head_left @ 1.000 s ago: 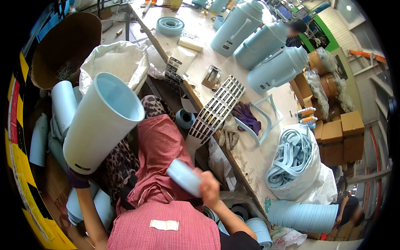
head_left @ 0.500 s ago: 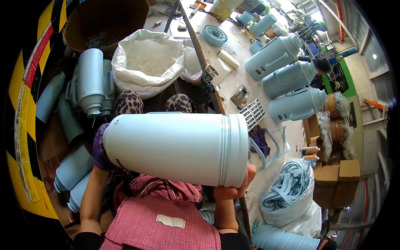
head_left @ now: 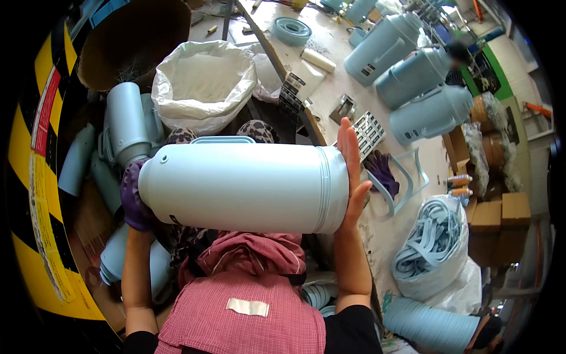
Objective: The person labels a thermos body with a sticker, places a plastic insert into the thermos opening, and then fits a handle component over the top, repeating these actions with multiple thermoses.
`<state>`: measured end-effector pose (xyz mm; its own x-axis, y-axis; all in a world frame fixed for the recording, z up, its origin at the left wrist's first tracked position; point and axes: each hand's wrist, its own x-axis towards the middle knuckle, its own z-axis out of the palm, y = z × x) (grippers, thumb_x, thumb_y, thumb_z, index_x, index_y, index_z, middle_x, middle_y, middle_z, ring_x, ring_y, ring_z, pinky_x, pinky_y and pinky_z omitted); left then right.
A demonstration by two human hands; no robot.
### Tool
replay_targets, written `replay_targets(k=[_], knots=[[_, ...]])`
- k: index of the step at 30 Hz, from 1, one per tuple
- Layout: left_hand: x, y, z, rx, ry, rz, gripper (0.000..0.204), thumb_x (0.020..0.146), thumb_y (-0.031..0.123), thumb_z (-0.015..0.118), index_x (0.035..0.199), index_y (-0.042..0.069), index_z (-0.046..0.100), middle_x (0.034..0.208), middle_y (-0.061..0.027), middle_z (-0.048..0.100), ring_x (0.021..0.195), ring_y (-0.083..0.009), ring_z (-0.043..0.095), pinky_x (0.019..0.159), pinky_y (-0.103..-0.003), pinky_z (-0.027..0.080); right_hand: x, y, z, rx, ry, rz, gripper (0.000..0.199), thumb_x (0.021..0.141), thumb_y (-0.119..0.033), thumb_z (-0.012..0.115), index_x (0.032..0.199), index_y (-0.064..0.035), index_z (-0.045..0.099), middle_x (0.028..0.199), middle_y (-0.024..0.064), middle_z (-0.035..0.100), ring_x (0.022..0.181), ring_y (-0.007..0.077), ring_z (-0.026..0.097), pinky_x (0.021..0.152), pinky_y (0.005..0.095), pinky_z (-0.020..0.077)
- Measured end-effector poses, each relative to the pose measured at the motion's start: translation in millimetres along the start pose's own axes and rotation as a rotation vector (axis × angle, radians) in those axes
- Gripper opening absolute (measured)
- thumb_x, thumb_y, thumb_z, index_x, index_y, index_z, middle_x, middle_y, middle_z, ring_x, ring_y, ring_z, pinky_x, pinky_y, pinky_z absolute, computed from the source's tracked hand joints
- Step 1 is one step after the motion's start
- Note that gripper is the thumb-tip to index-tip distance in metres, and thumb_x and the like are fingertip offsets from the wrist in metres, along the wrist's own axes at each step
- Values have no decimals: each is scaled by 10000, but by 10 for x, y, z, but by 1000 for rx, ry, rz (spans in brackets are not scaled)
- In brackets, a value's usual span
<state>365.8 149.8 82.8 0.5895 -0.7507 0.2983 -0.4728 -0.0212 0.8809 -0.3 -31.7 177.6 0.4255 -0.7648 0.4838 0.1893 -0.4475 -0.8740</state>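
A large pale blue flask shell (head_left: 244,187) lies on its side across the middle of the frame, held between both hands. The left hand (head_left: 134,200), in a purple glove, cups its closed end at centre left, while the bare right hand (head_left: 352,171) presses flat, fingers straight, against its open end at centre right. Above it, in the upper left, sits a white sack (head_left: 203,82); three finished blue jugs (head_left: 413,76) stand on the workbench (head_left: 330,82) at upper right.

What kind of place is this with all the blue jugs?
Probably a small factory or workshop that puts flasks together. The left hand and right hand hold one flask shell, finished flasks line the workbench, and a bag holds handles.
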Motion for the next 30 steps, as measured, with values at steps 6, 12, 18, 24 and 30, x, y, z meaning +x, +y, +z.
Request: replay_targets(k=[6,12,18,24,30], knots=[[121,70,13,163,-198,173,366,957,248,460,1135,-3,657,1066,-191,675,980,-346,649,908,-410,492,-55,164,-131,22,70,11,945,961,-803,216,1642,-148,225,1711,146,154,1580,338,122,1245,532,-41],[84,99,123,445,-48,376,349,1018,269,464,1107,0,667,1037,-172,685,958,-317,661,871,-400,508,-230,523,-138,206,211,54,963,949,-823,173,1633,-150,252,1718,116,140,1590,310,59,1238,544,-59],[9,-106,-9,364,-229,241,349,1019,285,466,1138,20,659,1082,-181,677,1005,-344,653,902,-432,501,-451,247,-134,771,518,416,1103,878,-904,129,1632,-108,247,1729,86,104,1594,268,23,1240,540,-51],[182,-106,-56,536,-328,317,474,964,373,450,1180,2,649,1074,-207,681,1013,-379,657,925,-419,508,-727,300,-18,-11,203,-118,947,977,-780,237,1645,-111,182,1679,201,180,1568,347,128,1252,513,67],[775,768,-574,154,-317,386,540,928,401,571,1290,3,619,1302,-197,634,1172,-349,621,1033,-466,475,-1055,120,-1185,-937,563,547,597,1071,-436,498,1520,-51,418,651,63,653,650,148,677,688,334,530]])
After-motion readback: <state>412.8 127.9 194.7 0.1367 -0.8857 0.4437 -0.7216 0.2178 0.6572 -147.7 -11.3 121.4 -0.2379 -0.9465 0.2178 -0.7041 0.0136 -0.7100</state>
